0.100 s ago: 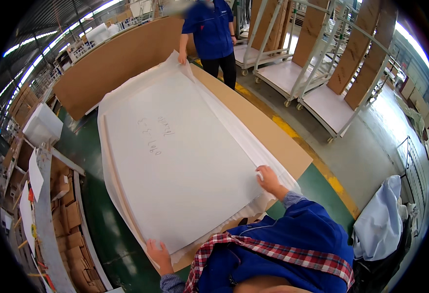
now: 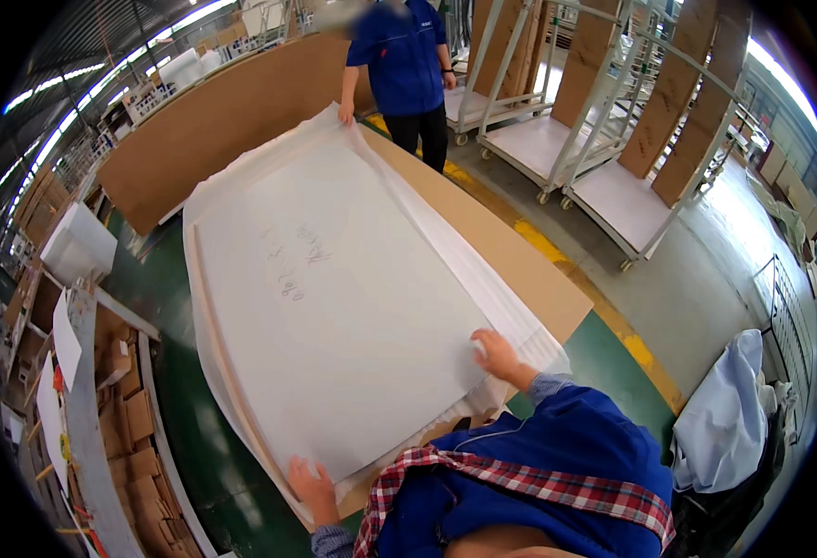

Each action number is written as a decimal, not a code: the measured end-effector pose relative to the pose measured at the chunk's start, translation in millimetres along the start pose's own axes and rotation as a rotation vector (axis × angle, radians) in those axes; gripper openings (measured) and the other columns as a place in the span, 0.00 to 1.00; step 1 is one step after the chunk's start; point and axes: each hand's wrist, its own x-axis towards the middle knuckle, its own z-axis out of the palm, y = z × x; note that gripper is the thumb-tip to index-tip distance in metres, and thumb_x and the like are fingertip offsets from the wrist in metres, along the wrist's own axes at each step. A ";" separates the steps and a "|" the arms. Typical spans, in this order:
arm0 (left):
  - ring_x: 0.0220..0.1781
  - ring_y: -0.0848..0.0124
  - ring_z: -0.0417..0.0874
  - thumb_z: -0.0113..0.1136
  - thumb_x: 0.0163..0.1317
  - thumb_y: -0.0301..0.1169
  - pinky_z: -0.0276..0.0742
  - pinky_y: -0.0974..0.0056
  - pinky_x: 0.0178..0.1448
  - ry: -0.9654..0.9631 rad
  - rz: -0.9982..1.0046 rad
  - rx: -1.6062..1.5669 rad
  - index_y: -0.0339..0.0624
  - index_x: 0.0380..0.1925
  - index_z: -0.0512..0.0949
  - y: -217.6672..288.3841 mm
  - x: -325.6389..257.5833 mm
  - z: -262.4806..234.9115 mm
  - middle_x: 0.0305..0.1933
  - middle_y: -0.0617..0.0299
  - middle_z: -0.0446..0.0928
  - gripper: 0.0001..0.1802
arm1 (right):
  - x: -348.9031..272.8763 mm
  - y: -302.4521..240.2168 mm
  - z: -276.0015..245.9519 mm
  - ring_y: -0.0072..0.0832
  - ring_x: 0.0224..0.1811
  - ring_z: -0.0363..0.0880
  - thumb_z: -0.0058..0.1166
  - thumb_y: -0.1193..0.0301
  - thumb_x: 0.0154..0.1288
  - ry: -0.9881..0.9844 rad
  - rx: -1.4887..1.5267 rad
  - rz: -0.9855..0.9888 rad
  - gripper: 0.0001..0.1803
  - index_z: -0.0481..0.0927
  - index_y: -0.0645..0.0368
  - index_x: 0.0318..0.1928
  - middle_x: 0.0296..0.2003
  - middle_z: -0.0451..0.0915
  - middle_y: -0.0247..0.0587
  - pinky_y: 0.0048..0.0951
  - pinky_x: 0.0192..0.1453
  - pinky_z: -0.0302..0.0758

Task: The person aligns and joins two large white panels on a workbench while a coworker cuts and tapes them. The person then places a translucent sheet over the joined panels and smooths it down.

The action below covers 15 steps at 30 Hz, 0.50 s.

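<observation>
A large pale grey-white panel [image 2: 352,325] with handwritten marks lies flat in front of me, on a sheet of thin white wrapping [image 2: 427,232] whose rumpled edges show around it. Beneath the wrapping is a brown cardboard sheet [image 2: 511,251], sticking out along the right. My left hand [image 2: 312,488] rests at the panel's near left corner, fingers spread. At the near right corner, my right hand [image 2: 503,359] lies over the panel's edge with its fingers loosely bent and apart, gripping nothing that I can see. A co-worker's hand [image 2: 346,112] touches the wrapping at the far corner.
The co-worker [image 2: 399,65] in blue stands at the far end. Wheeled racks [image 2: 613,195] with tall boards stand at the back right. A big brown board [image 2: 232,102] stands upright behind the panel. Left is a shelf of cardboard pieces [image 2: 139,418]; right, pale sheeting [image 2: 720,418].
My right hand has shifted slightly left and down along the panel's edge. My left hand has moved a little to the right. The panel appears in nearly the same place.
</observation>
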 end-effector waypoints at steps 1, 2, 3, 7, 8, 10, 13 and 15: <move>0.57 0.49 0.64 0.56 0.52 0.31 0.57 0.49 0.61 -0.010 0.075 0.027 0.30 0.41 0.69 6.8 -2.9 7.5 0.55 0.43 0.65 0.19 | -5.5 -5.7 10.9 0.44 0.52 0.67 0.53 0.71 0.51 -0.081 -0.007 0.004 0.20 0.69 0.58 0.46 0.48 0.70 0.46 0.39 0.56 0.65; 0.59 0.48 0.62 0.55 0.53 0.33 0.55 0.49 0.62 -0.049 0.100 0.002 0.29 0.43 0.69 12.7 -4.0 16.3 0.56 0.42 0.63 0.20 | -15.4 -4.4 23.5 0.45 0.54 0.65 0.52 0.68 0.52 -0.111 -0.086 -0.025 0.24 0.67 0.60 0.51 0.52 0.68 0.49 0.40 0.58 0.63; 0.60 0.48 0.61 0.55 0.53 0.34 0.53 0.48 0.63 -0.084 0.119 -0.020 0.29 0.44 0.68 16.3 -9.7 24.3 0.57 0.41 0.62 0.22 | -20.5 -11.6 32.4 0.45 0.59 0.60 0.49 0.63 0.55 -0.184 -0.097 0.005 0.28 0.63 0.62 0.55 0.56 0.63 0.51 0.41 0.61 0.58; 0.64 0.46 0.55 0.52 0.55 0.40 0.48 0.47 0.65 -0.157 0.014 -0.056 0.29 0.51 0.64 41.8 -9.3 45.4 0.61 0.38 0.56 0.28 | -41.6 -33.7 41.6 0.44 0.67 0.47 0.45 0.52 0.59 -0.283 -0.364 -0.003 0.37 0.55 0.63 0.61 0.63 0.51 0.53 0.44 0.67 0.48; 0.66 0.45 0.50 0.50 0.56 0.44 0.44 0.44 0.66 -0.190 -0.014 -0.040 0.30 0.52 0.64 41.8 -8.4 54.7 0.63 0.37 0.51 0.31 | -41.3 -31.8 41.3 0.45 0.67 0.46 0.44 0.50 0.58 -0.279 -0.354 -0.005 0.38 0.54 0.63 0.61 0.64 0.49 0.54 0.45 0.67 0.46; 0.66 0.44 0.49 0.51 0.54 0.48 0.43 0.41 0.65 -0.160 0.054 0.076 0.32 0.53 0.64 54.5 -3.8 58.1 0.63 0.36 0.51 0.34 | -45.4 -30.6 43.5 0.46 0.68 0.42 0.44 0.47 0.58 -0.280 -0.319 -0.002 0.41 0.52 0.64 0.62 0.64 0.46 0.55 0.48 0.67 0.43; 0.66 0.43 0.48 0.54 0.50 0.55 0.43 0.38 0.63 -0.235 0.255 0.081 0.36 0.53 0.64 63.4 -0.7 62.0 0.63 0.36 0.51 0.38 | -46.0 -33.1 38.9 0.50 0.68 0.38 0.44 0.41 0.54 -0.341 -0.320 -0.028 0.48 0.47 0.62 0.64 0.65 0.41 0.59 0.51 0.67 0.39; 0.66 0.43 0.49 0.56 0.47 0.58 0.43 0.37 0.63 -0.254 0.387 0.094 0.38 0.53 0.64 59.5 -2.4 67.7 0.63 0.36 0.51 0.41 | -42.7 -35.6 33.2 0.52 0.68 0.36 0.49 0.40 0.50 -0.423 -0.338 -0.062 0.52 0.46 0.61 0.65 0.65 0.39 0.61 0.53 0.67 0.39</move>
